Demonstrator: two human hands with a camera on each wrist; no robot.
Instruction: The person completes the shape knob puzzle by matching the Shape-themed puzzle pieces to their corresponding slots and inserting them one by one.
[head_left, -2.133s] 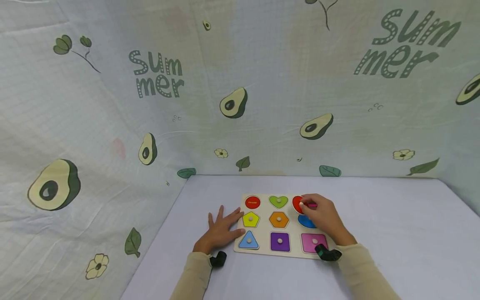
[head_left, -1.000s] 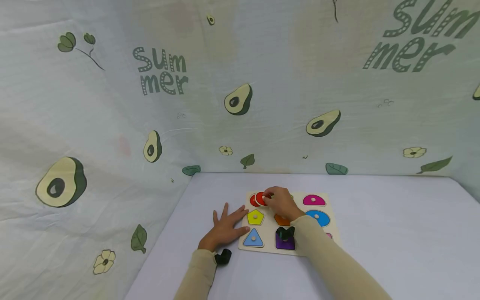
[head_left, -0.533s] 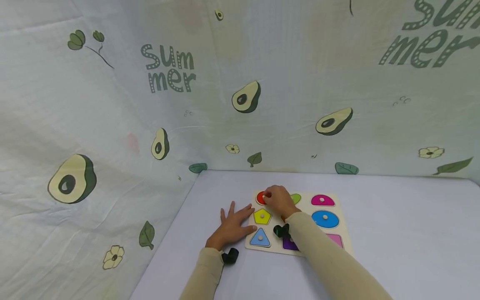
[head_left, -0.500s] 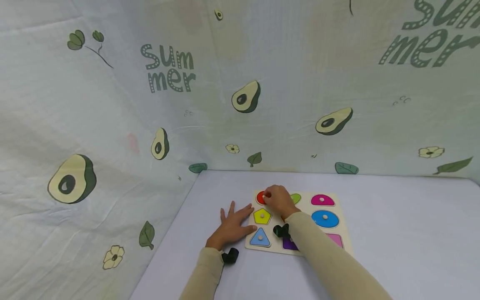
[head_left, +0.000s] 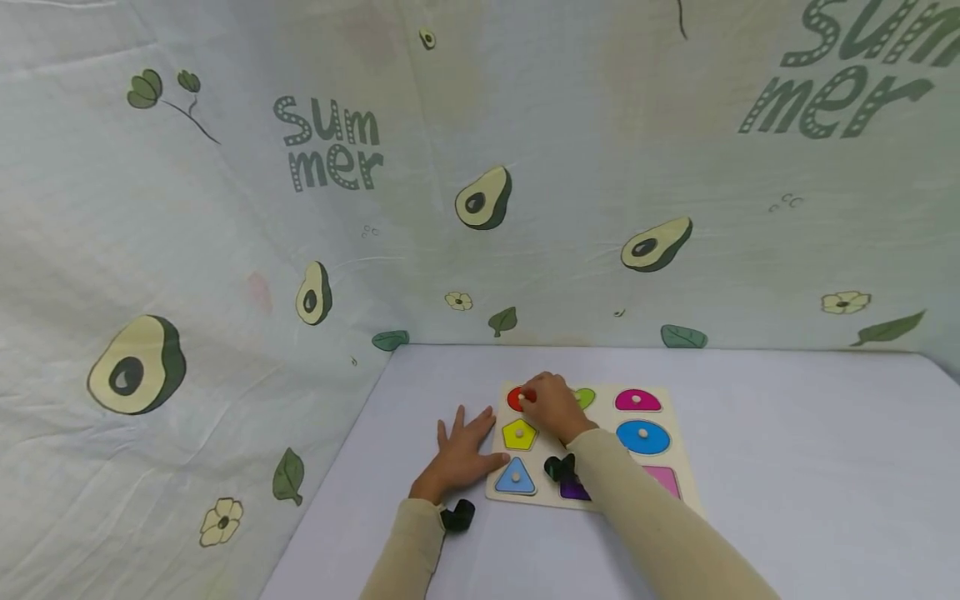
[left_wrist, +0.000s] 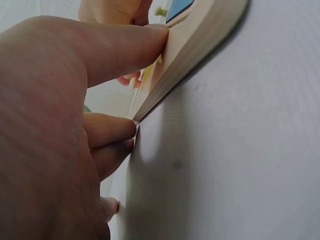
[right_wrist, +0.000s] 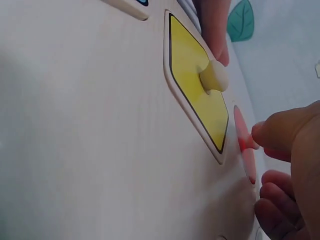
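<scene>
A wooden knob puzzle board lies on the table. My left hand rests at the board's left edge with its fingers spread; in the left wrist view its thumb touches the board's edge. My right hand is over the top-left corner. Its thumb and finger hold the small knob of the red circle piece, which lies at the board's surface. The yellow pentagon and blue triangle sit just below it. My right hand and forearm partly cover the green heart, orange hexagon and purple square.
A magenta half circle, a blue oval and a pink rectangle sit at the board's right side. White cloth covers the table. A printed curtain stands behind and to the left.
My right hand has carried the red circle from the half-circle spot at top right to the top-left spot and lowered it there. My left hand stays at the board's edge. The head view shifts slightly.
</scene>
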